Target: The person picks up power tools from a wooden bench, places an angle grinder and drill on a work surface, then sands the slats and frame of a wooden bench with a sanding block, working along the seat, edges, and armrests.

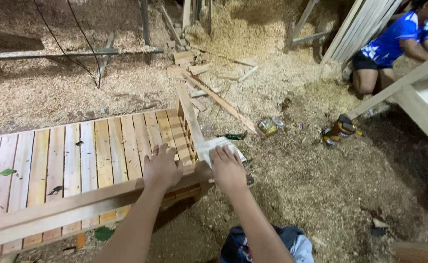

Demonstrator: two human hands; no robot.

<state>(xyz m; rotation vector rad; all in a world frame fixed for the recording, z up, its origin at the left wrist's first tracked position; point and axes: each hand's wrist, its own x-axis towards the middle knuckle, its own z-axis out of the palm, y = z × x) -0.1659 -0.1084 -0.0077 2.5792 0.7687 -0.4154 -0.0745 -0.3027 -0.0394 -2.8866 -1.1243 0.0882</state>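
Both hands are down at the corner of a slatted wooden frame (92,151), where its long front rail (77,207) meets the short end rail (189,119). The left hand (161,168) lies flat on the front rail, fingers (158,151) spread a bit and pointing away over the slats, not gripping anything. Just beside it the right hand (227,169) presses down on a pale sheet of sandpaper (216,146), fingers close together and flat on it; the sheet pokes out past the fingertips toward the end rail. Can't tell if the thumb hooks under the paper. Beyond the right fingertips there's a small dark-green tool (232,136) lying in the sawdust, then a little round tin with a yellowish label (270,125), and further right a brown bottle with an orange-yellow label (338,130) on its side. Right of the right hand the ground is open sawdust (321,185), lots of room. Past the end rail are loose wood offcuts (214,95). Far top right another person in a blue shirt (394,41) crouches by leaning boards (360,27), well apart from both hands
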